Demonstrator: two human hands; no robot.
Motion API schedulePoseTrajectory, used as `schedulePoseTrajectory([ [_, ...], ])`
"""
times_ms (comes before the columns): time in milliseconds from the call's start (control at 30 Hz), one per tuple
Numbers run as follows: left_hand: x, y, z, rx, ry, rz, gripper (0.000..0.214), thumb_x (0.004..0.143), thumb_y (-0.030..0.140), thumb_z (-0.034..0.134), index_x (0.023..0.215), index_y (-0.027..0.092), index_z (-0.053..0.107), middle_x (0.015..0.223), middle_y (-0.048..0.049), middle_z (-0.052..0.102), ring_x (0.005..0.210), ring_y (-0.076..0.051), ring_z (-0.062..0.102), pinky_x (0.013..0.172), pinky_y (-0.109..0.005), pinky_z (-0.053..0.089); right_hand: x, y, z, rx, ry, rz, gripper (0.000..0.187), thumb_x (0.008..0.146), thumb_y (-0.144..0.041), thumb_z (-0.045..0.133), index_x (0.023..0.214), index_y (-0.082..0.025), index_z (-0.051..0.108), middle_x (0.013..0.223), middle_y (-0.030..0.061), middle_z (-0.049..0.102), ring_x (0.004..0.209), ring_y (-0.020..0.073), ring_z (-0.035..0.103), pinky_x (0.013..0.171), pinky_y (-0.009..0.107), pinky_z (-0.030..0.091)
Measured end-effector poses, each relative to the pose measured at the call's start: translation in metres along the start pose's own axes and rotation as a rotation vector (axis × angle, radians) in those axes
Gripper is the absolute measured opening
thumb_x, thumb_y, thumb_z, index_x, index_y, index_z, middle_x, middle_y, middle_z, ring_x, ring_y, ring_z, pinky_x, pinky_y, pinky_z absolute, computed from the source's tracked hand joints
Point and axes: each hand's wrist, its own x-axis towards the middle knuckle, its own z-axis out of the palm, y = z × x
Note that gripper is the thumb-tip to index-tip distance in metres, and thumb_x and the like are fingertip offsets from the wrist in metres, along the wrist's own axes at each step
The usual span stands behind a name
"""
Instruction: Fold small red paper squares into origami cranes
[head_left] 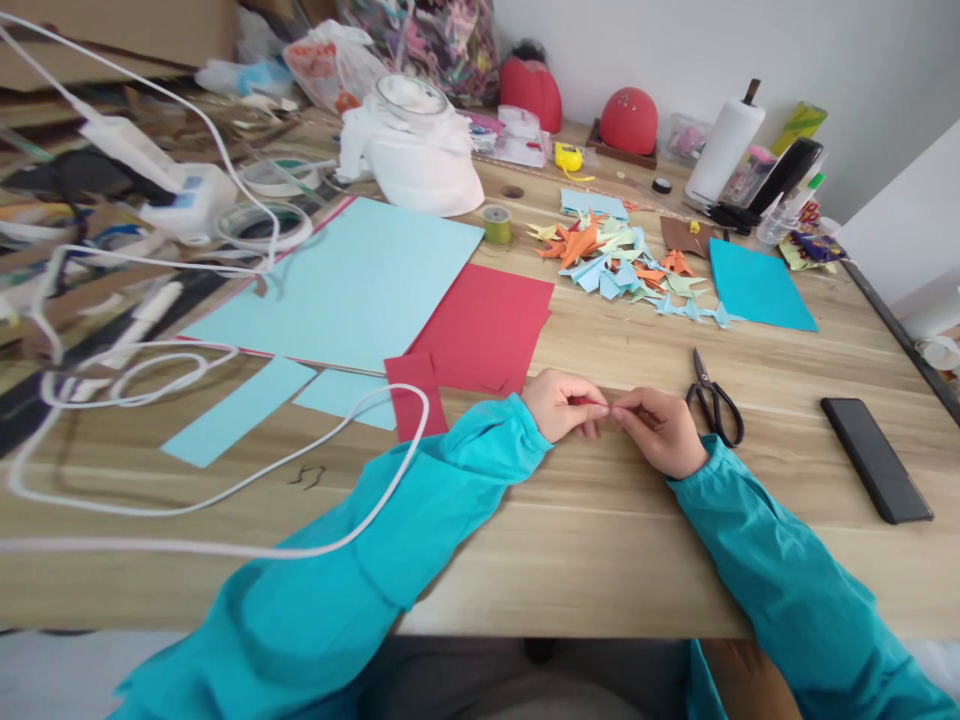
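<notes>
My left hand (562, 404) and my right hand (660, 430) meet on the wooden table (600, 540), fingertips pinched together on a small folded piece of red paper (592, 402) that mostly hides inside them. Both arms wear teal sleeves. Red paper sheets (487, 325) lie just behind my left hand. Black scissors (714, 400) lie closed right beside my right hand. A heap of folded paper cranes (622, 262) in blue, orange and green sits farther back.
A black phone (874, 457) lies at the right. Large light blue sheets (352, 285) and strips cover the left middle. White cables (225, 480) loop across the left. A teal sheet (757, 288), a paper towel roll (724, 150) and clutter stand behind.
</notes>
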Motion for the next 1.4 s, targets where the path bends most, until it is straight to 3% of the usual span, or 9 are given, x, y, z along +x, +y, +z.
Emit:
schedulePoseTrajectory([
  [467, 0.002, -0.004, -0.001, -0.066, 0.047, 0.043, 0.011, 0.066, 0.019, 0.067, 0.067, 0.009, 0.064, 0.048, -0.0020, 0.062, 0.041, -0.011, 0.058, 0.041, -0.019, 0.047, 0.004, 0.004, -0.002, 0.347, 0.030, 0.200, 0.018, 0.068, -0.033, 0.071, 0.074, -0.016, 0.068, 0.062, 0.0032, 0.067, 0.053, 0.0138, 0.061, 0.053, 0.027, 0.052],
  [600, 0.002, -0.005, -0.003, -0.071, 0.062, 0.058, 0.014, 0.065, 0.022, 0.068, 0.067, 0.009, 0.064, 0.055, -0.0045, 0.065, 0.043, -0.011, 0.059, 0.041, -0.019, 0.048, 0.004, 0.006, -0.001, 0.349, 0.037, 0.212, 0.020, 0.067, -0.034, 0.072, 0.075, -0.016, 0.068, 0.061, 0.0028, 0.067, 0.054, 0.0139, 0.061, 0.054, 0.027, 0.052],
  [1167, 0.002, -0.005, -0.001, -0.049, 0.069, 0.073, 0.010, 0.066, 0.019, 0.066, 0.067, 0.009, 0.064, 0.049, -0.0023, 0.062, 0.040, -0.009, 0.057, 0.041, -0.017, 0.048, 0.004, 0.003, -0.002, 0.246, 0.052, 0.153, 0.014, 0.074, -0.029, 0.066, 0.069, -0.016, 0.066, 0.059, 0.0029, 0.066, 0.055, 0.0135, 0.060, 0.055, 0.027, 0.049],
  [1400, 0.003, -0.008, 0.000, -0.038, 0.107, 0.108, 0.015, 0.066, 0.024, 0.068, 0.069, 0.009, 0.066, 0.057, -0.0058, 0.066, 0.044, -0.011, 0.059, 0.042, -0.019, 0.049, 0.004, 0.005, -0.001, 0.326, 0.085, 0.229, 0.015, 0.069, -0.030, 0.070, 0.074, -0.016, 0.067, 0.061, 0.0020, 0.067, 0.055, 0.0140, 0.061, 0.056, 0.027, 0.051],
])
